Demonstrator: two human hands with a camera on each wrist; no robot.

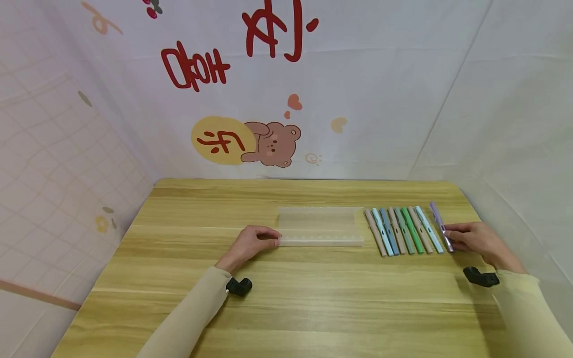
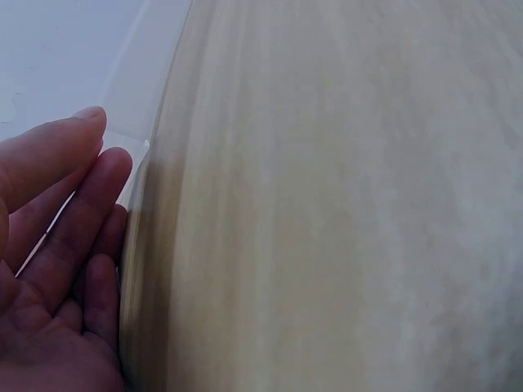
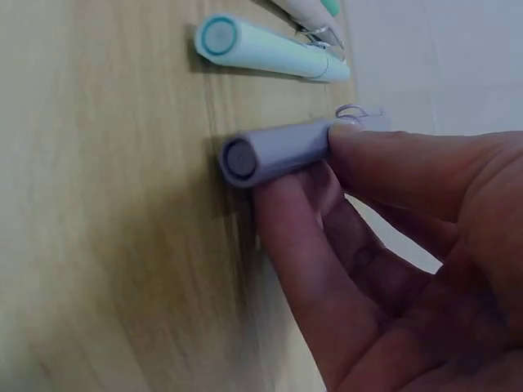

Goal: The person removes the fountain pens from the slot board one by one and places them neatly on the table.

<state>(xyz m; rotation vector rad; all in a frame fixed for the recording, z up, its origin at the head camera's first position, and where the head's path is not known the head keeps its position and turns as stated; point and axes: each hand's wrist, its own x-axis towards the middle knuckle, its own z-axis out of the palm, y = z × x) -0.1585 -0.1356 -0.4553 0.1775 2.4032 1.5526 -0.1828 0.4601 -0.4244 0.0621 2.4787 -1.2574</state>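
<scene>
A lilac pen (image 1: 437, 215) with a clip is pinched between the thumb and fingers of my right hand (image 1: 481, 241). In the right wrist view the pen's round end (image 3: 241, 158) faces the camera, close to the tabletop. My left hand (image 1: 250, 244) holds the near left corner of a clear plastic pen tray (image 1: 320, 226) lying on the table. In the left wrist view, thumb and fingertips meet at the see-through corner (image 2: 135, 151); part of the grip is hidden. Left of the lilac pen, a pale blue pen (image 1: 429, 228) ends a row of several capped pens.
The row includes a green pen (image 1: 412, 229), a darker blue pen (image 1: 389, 231) and a beige pen (image 1: 375, 232), lying side by side right of the tray. All rest on a wooden table (image 1: 313, 303). A printed white curtain (image 1: 380, 89) hangs behind its far edge.
</scene>
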